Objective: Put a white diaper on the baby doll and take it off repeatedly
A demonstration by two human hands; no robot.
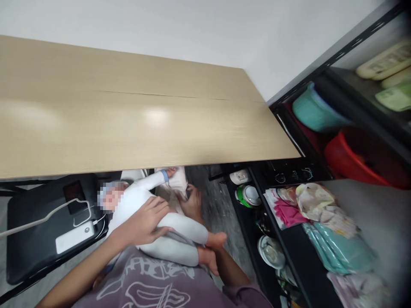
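A baby doll in a white suit with blue cuffs lies across my lap, head to the left, bare feet to the right. My left hand is laid over the doll's hip, its fingers and thumb curved around the top of the leg. Beyond the doll's legs, my right hand is closed at the edge of a white soft package below the table edge. Part of that hand's grip is hidden. The doll's raised hand is beside the package.
A wooden table spans the view ahead. At left, a black chair seat bears a white power bank with a cable. Dark shelves at right hold a red basin, a teal tub, teal plastic packets and lidded containers.
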